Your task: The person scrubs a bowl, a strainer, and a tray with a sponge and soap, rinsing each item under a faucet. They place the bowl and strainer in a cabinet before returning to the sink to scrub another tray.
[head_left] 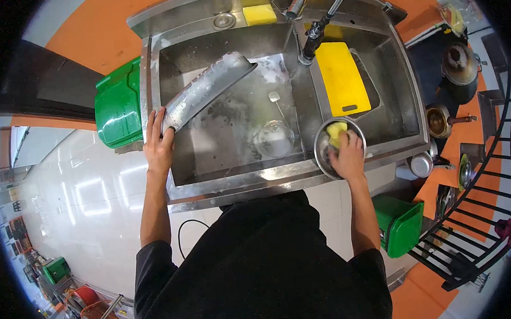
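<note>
My left hand (159,142) grips the near end of a long metal pan (207,88), which is tilted on its side over the left sink basin. At the right, my right hand (348,154) has its fingers curled round a yellow sponge (337,133) inside a round metal bowl (322,149). That bowl rests at the front of the sink, by the divider. In the left basin (201,147) lie a clear round bowl (274,139) and a small white-headed utensil (274,96) in soapy water.
A yellow cutting board (343,78) lies in the right basin, near the black-and-metal faucet (313,40). Another yellow sponge (259,14) sits on the back ledge beside a drain strainer (224,20). Green bins (119,103) flank the sink. Pots (438,122) stand at the right.
</note>
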A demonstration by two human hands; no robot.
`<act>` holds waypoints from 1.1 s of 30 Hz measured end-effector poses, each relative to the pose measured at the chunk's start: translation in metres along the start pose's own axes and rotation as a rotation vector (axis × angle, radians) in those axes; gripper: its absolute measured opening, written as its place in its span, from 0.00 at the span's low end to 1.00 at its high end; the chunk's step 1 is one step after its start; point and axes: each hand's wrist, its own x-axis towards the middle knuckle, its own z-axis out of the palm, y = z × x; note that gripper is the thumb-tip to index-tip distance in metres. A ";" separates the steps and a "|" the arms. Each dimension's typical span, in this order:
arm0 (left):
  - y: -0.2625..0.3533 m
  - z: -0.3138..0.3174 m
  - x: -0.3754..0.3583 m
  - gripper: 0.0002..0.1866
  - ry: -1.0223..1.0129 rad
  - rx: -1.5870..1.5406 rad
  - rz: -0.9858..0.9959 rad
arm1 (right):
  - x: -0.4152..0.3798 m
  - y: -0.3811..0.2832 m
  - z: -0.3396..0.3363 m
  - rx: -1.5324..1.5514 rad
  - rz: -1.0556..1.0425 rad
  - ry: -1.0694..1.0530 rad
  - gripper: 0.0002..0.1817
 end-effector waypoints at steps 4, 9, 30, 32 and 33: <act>0.018 -0.013 0.004 0.09 -0.011 0.019 -0.070 | -0.001 -0.005 0.007 0.261 0.150 -0.302 0.21; 0.042 -0.017 0.006 0.12 0.009 -0.045 -0.225 | 0.006 0.007 -0.010 0.148 0.143 -0.414 0.19; 0.126 0.074 -0.076 0.10 0.191 -1.194 -1.341 | 0.023 -0.010 -0.069 0.415 0.160 -0.142 0.39; 0.128 0.090 -0.075 0.09 0.165 -1.239 -1.400 | 0.023 -0.012 -0.070 0.299 0.133 -0.389 0.44; 0.126 0.100 -0.073 0.09 0.179 -1.257 -1.416 | 0.022 -0.016 -0.074 0.324 0.137 -0.375 0.41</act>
